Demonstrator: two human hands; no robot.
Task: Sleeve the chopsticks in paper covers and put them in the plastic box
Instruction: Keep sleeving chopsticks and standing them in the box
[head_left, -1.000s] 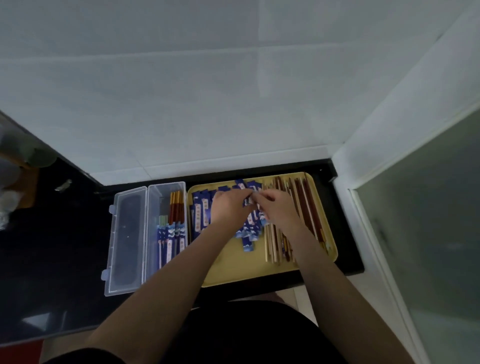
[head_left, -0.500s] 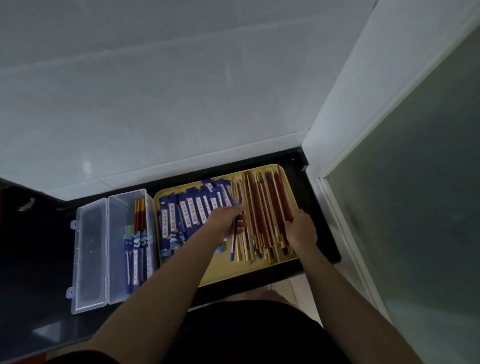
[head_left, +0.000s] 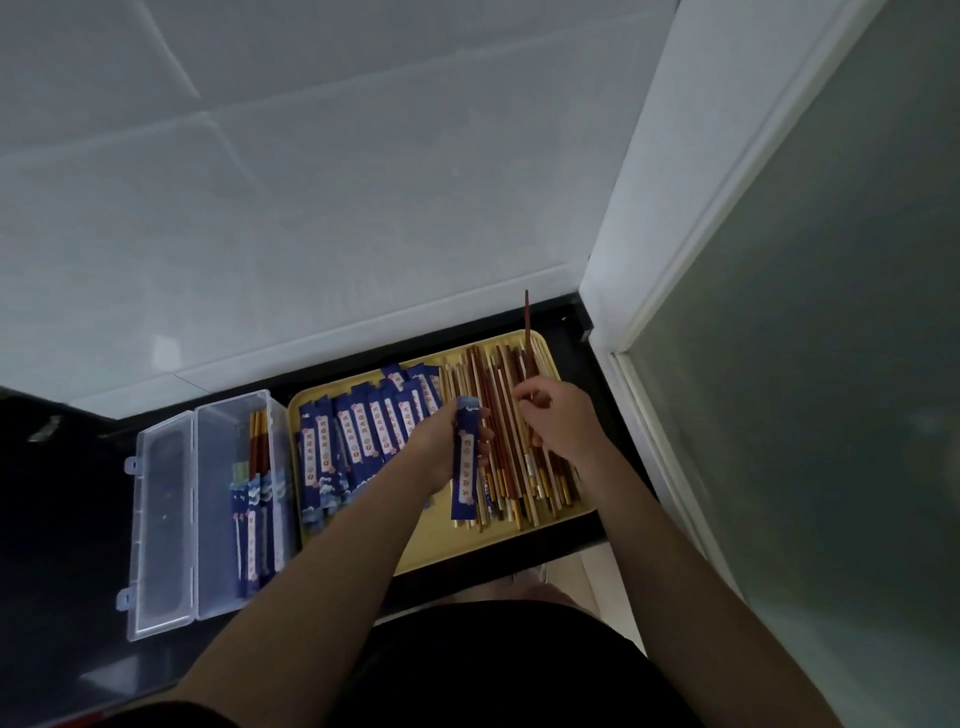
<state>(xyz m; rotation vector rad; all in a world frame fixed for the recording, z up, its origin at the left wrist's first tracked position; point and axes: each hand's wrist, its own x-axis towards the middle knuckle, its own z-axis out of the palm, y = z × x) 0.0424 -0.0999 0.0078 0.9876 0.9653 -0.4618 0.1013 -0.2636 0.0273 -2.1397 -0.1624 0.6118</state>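
Chopstick in hand: a dark red chopstick (head_left: 526, 332) is rising nearly upright from the right hand (head_left: 558, 421), its tip standing above the far rim of the tray; whether a second stick is riding with it cannot be told.
Right hand: the fingers are curling round the lower part of that chopstick, pinching it over the loose pile.
Paper cover in hand: the left hand (head_left: 441, 441) is gripping one blue paper cover (head_left: 464, 462) by its upper part, the sleeve hanging lengthwise just beside the pile, apart from the raised stick.
Step in progress: stick and sleeve are being brought together, it appears; nothing is entering the cover yet.
Loose chopsticks: a thick spread of bare chopsticks (head_left: 498, 452), red-brown and pale, is lying on the right half of the yellow tray (head_left: 431, 545), so most of the sleeving looks to be waiting.
Spare covers: a row of empty blue covers (head_left: 363, 431) is lying on the tray's left half, overlapping.
Done so far: a few sleeved chopsticks (head_left: 254, 514) are sitting in the plastic box (head_left: 218, 415) left of the tray, handles pointing away.
Box lid: the clear lid (head_left: 161, 530) is lying open to the left, leaving room for more.
Setting: tray and box are resting on a dark counter (head_left: 57, 493) against a white tiled wall.
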